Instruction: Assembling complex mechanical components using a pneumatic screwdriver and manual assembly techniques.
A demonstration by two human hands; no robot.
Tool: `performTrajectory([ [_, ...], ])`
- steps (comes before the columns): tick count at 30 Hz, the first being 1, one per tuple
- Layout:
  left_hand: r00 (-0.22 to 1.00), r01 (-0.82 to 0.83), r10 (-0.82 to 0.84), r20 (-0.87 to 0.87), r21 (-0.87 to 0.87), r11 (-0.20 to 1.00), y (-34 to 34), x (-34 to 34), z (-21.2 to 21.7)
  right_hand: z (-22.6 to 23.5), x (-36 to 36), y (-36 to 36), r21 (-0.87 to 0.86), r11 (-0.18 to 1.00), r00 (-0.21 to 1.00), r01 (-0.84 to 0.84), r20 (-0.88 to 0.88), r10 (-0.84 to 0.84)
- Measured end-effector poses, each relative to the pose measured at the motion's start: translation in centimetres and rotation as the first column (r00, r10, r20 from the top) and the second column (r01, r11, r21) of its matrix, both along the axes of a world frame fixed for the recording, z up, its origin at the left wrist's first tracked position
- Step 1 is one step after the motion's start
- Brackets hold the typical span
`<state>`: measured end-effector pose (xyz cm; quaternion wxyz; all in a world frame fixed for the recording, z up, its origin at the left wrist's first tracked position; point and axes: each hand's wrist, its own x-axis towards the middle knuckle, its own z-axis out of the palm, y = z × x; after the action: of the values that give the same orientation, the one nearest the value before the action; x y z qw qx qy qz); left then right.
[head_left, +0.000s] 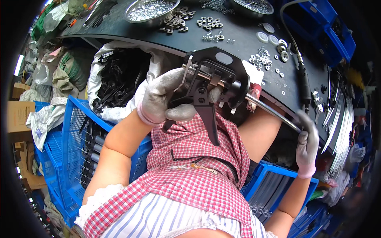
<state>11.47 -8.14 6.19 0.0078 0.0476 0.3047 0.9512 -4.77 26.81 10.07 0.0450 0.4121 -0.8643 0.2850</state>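
Observation:
A black caulking gun [205,98] is held above my lap, its trigger pointing down toward me. My gloved left hand [156,99] is closed around its handle end, beside a spring on the rod. The metal rod [274,112] runs through the gun's body and sticks out to the right. At the rod's far end, my gloved right hand [307,142] has its fingers curled around the tip; they are slightly blurred. A rounded black end plate [240,81] stands at the body's right side.
On the dark workbench [238,51] lie metal bowls [152,11], small washers [260,59], springs and catches. A hanging power screwdriver [304,85] stands at the right, near several thin metal rods [341,123]. Left are a white sack [95,75] of black parts and a blue crate [73,131].

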Motion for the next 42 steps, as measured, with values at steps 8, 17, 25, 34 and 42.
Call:
performTrajectory([
  [8, 0.982, 0.179, -0.189, -0.017, -0.250, 0.952, -0.2, -0.4, 0.4, -4.4, -1.1, 2.3, -0.014, 0.992, 0.925, -0.125, -0.364, 0.111],
  [17, 0.957, 0.289, -0.280, 0.073, -0.269, 0.919, -0.4, -1.4, -0.5, -2.2, -2.7, 2.3, 0.039, 0.975, 0.526, -0.219, 0.846, 0.084],
  [25, 0.903, 0.427, -0.417, 0.099, -0.303, 0.852, 4.2, -2.1, -1.3, -0.4, 4.8, -4.5, 0.038, 0.978, 0.933, -0.205, 0.309, 0.184],
  [34, 0.997, 0.080, -0.081, -0.001, -0.152, 0.985, 0.0, 0.1, 0.0, -2.6, -0.3, 0.6, -0.061, 0.998, 1.000, 0.025, -0.013, -0.026],
  [42, 0.949, 0.313, -0.314, 0.034, -0.223, 0.923, 6.0, -2.8, -0.4, -2.6, 4.0, -7.5, -0.368, 0.913, 0.984, -0.176, -0.032, 0.177],
])
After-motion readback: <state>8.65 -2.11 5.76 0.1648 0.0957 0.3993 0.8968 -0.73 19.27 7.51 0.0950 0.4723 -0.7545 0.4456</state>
